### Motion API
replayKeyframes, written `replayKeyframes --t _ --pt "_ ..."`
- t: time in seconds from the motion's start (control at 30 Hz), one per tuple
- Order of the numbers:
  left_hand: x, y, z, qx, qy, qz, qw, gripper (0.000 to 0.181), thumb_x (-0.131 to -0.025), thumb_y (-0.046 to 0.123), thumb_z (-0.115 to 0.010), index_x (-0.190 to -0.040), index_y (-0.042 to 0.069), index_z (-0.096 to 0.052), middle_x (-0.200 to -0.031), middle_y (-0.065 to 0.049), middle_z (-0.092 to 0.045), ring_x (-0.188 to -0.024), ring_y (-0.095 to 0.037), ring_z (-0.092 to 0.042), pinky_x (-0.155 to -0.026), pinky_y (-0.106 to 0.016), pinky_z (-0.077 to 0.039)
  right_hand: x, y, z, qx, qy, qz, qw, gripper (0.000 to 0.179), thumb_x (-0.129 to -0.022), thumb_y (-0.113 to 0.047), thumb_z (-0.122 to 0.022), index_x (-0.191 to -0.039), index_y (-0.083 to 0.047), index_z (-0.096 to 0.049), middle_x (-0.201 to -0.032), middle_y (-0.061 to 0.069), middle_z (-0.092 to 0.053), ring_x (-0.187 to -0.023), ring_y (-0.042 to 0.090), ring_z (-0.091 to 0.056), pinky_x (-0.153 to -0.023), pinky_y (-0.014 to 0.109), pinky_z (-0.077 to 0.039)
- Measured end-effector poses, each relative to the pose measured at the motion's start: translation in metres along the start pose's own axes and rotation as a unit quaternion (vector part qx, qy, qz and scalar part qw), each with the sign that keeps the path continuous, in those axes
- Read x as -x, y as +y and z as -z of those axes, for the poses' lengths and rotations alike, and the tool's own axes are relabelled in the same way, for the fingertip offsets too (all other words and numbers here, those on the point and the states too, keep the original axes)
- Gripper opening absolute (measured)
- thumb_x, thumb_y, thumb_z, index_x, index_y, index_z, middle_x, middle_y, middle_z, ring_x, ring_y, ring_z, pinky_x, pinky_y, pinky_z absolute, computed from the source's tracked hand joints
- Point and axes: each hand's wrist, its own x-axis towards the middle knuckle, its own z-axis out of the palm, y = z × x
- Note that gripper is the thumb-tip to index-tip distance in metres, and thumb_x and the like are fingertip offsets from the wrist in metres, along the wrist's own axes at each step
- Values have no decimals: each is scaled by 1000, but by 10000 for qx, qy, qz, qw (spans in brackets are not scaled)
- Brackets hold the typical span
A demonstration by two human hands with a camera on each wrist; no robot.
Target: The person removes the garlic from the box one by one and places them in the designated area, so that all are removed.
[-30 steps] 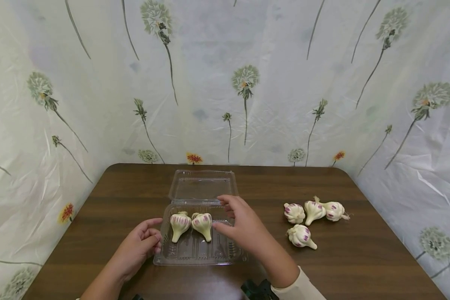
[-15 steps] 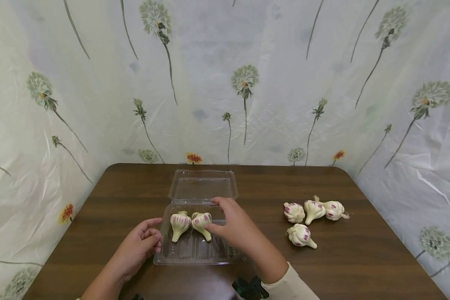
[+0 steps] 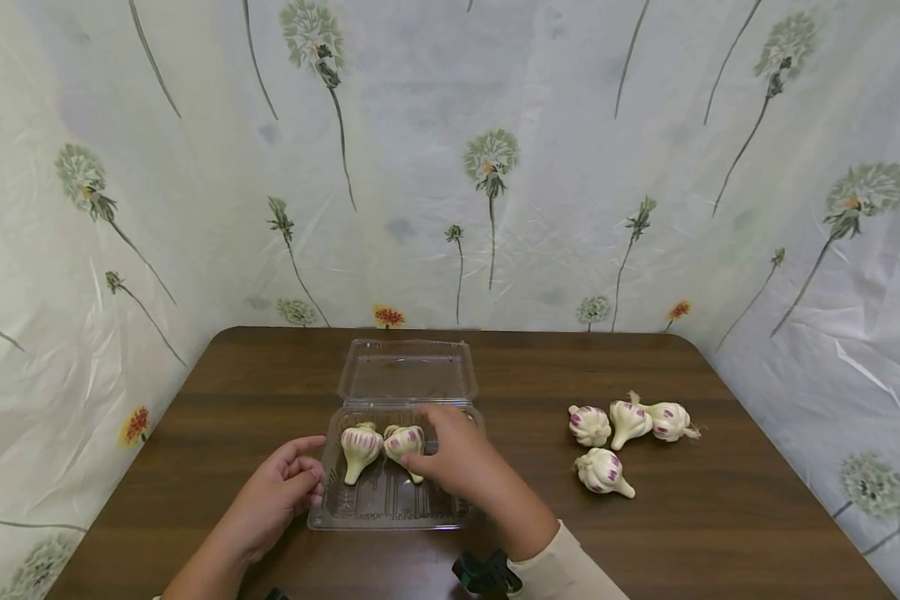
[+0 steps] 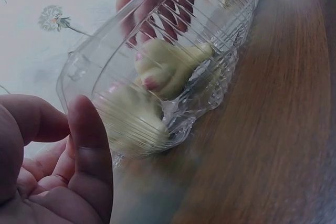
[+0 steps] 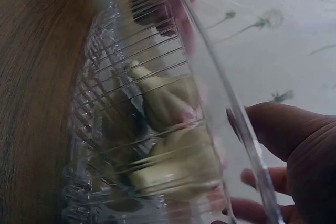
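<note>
Head view: left hand (image 3: 277, 492) pinches the clear container (image 3: 375, 512) at its left edge, grip nearly closed. Inside lie a left bulb (image 3: 361, 450) and right bulb (image 3: 402, 442). Right hand (image 3: 461, 454), grip parted, is at the latter; contact cannot be confirmed. Four loose bulbs (image 3: 630, 423) lie farther right on the tabletop (image 3: 720, 517).

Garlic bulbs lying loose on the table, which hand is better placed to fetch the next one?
Likely your right hand: it is nearer the loose bulbs, though it's over the clear container. Your left hand is at the container's left edge, so it would have to reach across.
</note>
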Motion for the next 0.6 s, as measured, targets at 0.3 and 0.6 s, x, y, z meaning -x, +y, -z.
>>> replayKeyframes --t 0.3,0.6 --pt "-1 0 -1 30 52 -1 10000 56 -107 3 -53 -158 0 -31 -102 -4 -57 -87 -14 -58 -74 -24 -58 -7 1 -7 137 -161 173 9996 68 -91 -33 -83 -146 -6 -56 -153 16 -52 -144 37 -47 -115 56 -44" --pt "-1 1 -3 64 163 58 9998 55 -106 1 -52 -157 0 -33 -102 -4 -57 -86 -14 -58 -73 -24 -57 -8 -3 -12 10 -325 -30 9995 66 -92 -32 -83 -147 -10 -55 -155 17 -47 -141 38 -49 -107 56 -49"
